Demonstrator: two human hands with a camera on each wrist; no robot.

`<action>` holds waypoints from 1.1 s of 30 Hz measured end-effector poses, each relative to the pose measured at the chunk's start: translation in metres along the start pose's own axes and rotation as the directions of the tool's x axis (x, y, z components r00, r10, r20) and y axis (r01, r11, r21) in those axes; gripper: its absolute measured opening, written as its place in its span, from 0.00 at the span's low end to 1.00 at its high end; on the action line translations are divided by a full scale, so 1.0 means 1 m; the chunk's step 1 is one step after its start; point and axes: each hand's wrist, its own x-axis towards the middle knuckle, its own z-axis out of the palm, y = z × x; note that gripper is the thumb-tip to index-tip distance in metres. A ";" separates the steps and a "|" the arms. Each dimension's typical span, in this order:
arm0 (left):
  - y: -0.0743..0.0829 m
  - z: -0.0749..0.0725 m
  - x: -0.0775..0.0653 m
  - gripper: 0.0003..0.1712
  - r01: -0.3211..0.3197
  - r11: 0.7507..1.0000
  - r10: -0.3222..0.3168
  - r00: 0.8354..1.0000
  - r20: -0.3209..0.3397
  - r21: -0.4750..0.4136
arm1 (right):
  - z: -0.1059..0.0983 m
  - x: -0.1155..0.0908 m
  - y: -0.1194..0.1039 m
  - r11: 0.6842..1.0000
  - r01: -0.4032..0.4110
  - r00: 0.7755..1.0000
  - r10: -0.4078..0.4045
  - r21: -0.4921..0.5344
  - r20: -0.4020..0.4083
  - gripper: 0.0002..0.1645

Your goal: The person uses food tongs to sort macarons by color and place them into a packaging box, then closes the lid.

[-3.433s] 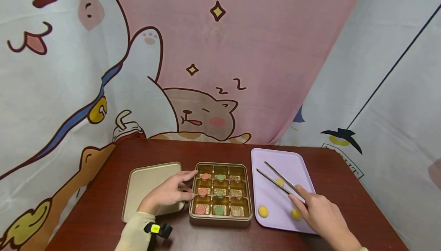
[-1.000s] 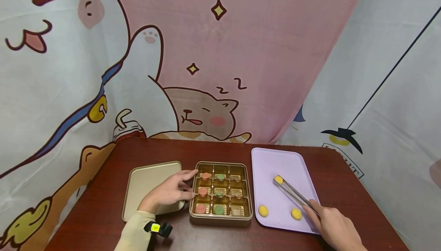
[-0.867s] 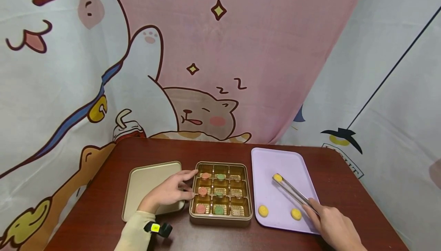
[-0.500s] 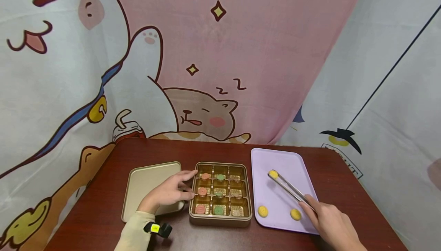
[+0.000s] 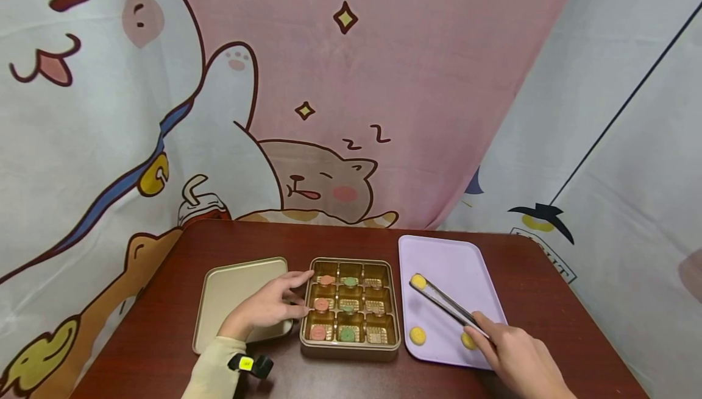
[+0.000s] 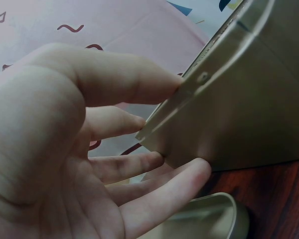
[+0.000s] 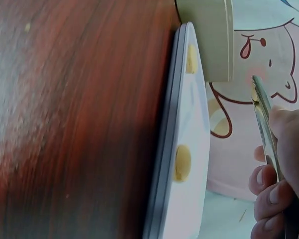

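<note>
My right hand (image 5: pixel 518 353) grips metal tongs (image 5: pixel 451 307), whose tips pinch a yellow cookie (image 5: pixel 418 281) above the left part of the lilac tray (image 5: pixel 455 259). In the right wrist view, fingers and thumb wrap the tongs (image 7: pixel 264 124). My left hand (image 5: pixel 269 304) rests its fingertips against the left side of a gold tin (image 5: pixel 351 352); in the left wrist view its fairly straight fingers touch the tin wall (image 6: pixel 239 109). The tin's divided insert bears pink cookies (image 5: pixel 321 305) down the left column and green cookies (image 5: pixel 347 334) down the middle. No cookies show in the right column.
Two more yellow cookies lie on the tray, one front left (image 5: pixel 417 335) and one (image 5: pixel 468 341) partly behind the right hand. A gold lid (image 5: pixel 230 292) lies left of the tin, partly under the left hand. The dark wooden table (image 5: pixel 351 236) meets a printed cloth behind.
The tongs came together on the far yellow cookie, lifted it, and carried it left across the tray towards the tin. The left hand and tin have stayed put.
</note>
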 end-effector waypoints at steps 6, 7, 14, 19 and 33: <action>0.000 0.000 0.000 0.49 0.006 1.000 -0.006 1.000 -0.005 0.001 | 0.001 -0.007 -0.011 0.994 0.109 0.986 -0.112 -0.024 -0.121 0.19; 0.000 0.000 0.000 0.49 0.008 1.000 -0.008 1.000 -0.006 0.001 | 0.002 -0.008 -0.012 0.989 0.146 0.978 -0.149 -0.030 -0.149 0.17; 0.000 0.000 0.000 0.49 0.010 1.000 -0.010 1.000 -0.009 0.001 | 0.008 -0.013 -0.020 0.956 0.293 0.936 -0.289 -0.010 -0.199 0.11; -0.001 0.000 0.000 0.49 0.010 1.000 -0.010 1.000 -0.010 0.019 | 0.007 -0.015 -0.023 0.928 0.372 0.913 -0.368 -0.009 -0.175 0.08; 0.000 -0.001 0.000 0.49 0.006 1.000 -0.006 1.000 -0.010 0.020 | 0.001 -0.019 -0.030 0.929 0.370 0.929 -0.370 -0.004 -0.017 0.19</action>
